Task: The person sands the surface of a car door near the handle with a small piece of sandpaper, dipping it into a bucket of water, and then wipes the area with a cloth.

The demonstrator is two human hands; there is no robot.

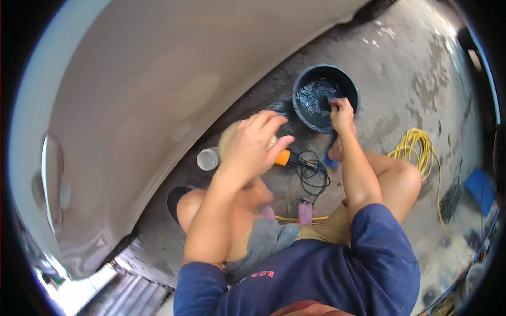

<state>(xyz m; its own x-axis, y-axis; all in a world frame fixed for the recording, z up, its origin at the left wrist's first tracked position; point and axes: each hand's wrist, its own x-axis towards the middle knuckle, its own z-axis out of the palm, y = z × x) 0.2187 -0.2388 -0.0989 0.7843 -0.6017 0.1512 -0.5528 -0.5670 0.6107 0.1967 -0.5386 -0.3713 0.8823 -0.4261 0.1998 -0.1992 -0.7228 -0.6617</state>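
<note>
My right hand (341, 113) reaches over the near right rim of a dark round basin (298, 108) that has water in it. Its fingers are closed together at the water, around something dark that I cannot make out. Fingers apart and holding nothing visible, my left hand (254, 142) hovers in front of the car's body panel (142, 100). Below that hand lies a power polisher with a pale fluffy pad (227, 141) and an orange body (283, 157); the hand covers part of it. A grey cloth (270, 241) rests across my lap.
A white tub (207, 159) stands beside the pad. Black cable (311, 176) loops near the polisher, with a pink bottle (305, 211) closer to me. Coiled yellow hose or cord (414, 147) lies at the right, and a blue object (479, 189) farther right. Wet patches mark the floor.
</note>
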